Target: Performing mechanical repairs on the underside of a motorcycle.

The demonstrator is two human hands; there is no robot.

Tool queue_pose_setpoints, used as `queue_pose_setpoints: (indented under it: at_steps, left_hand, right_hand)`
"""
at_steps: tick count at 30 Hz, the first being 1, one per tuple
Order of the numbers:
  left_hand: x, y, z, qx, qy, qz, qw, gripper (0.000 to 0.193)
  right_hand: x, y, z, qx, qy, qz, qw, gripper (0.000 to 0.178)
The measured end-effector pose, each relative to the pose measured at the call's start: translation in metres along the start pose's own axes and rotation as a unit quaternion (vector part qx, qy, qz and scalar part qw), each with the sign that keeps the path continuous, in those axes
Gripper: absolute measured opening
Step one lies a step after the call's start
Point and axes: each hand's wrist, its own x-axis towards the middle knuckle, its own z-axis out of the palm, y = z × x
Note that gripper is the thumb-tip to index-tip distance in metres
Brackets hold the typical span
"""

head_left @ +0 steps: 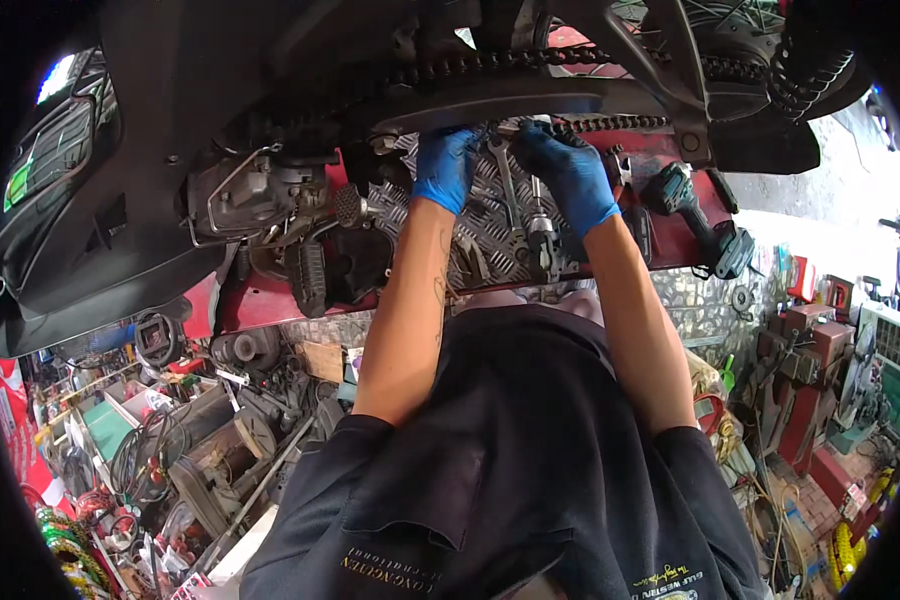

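My blue-gloved left hand (pixel 444 168) is raised to the underside of the motorcycle's dark swingarm (pixel 530 98). Its fingers are curled and their tips are in shadow, so what they grip is hidden. Close by on the right, my right hand (pixel 570 172) is closed, with its fingertips by a small shiny metal part (pixel 508 128) I cannot identify. The drive chain (pixel 620 123) hangs just behind that hand. Between my wrists a wrench (pixel 507 185) lies on the metal tread plate (pixel 485 215), beside a metal tool with a thin shaft (pixel 542 240).
A teal-and-black cordless power tool (pixel 692 215) rests on the red lift platform (pixel 660 150) to the right. The motorcycle's engine (pixel 255 195) and footpeg (pixel 310 275) are at left. Cluttered tools and cables fill the floor at left; red machinery (pixel 805 380) stands at right.
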Motion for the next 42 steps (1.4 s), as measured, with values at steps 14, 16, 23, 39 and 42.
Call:
queue_pose_setpoints:
  at_steps: [14, 16, 23, 39, 42]
  left_hand:
    - [0.003, -0.008, 0.001, -0.141, 0.000, -0.033, 0.989, 0.034]
    - [0.001, -0.005, 0.004, -0.128, 0.009, -0.037, 0.991, 0.034]
    - [-0.001, -0.003, 0.011, -0.088, 0.044, 0.001, 0.995, 0.032]
    - [0.001, -0.005, 0.021, 0.049, 0.076, 0.066, 0.994, 0.028]
    - [-0.001, -0.002, 0.024, 0.078, 0.094, 0.080, 0.989, 0.027]
  right_hand:
    - [0.003, -0.010, 0.011, -0.010, 0.010, -0.028, 0.999, 0.025]
    - [0.006, -0.010, 0.010, 0.027, 0.008, -0.028, 0.999, 0.023]
    - [0.012, -0.012, 0.012, 0.029, -0.014, -0.018, 0.999, 0.022]
    - [0.025, -0.008, 0.006, -0.008, -0.007, -0.029, 1.000, 0.022]
    - [0.026, -0.006, 0.006, 0.002, -0.008, -0.031, 0.999, 0.020]
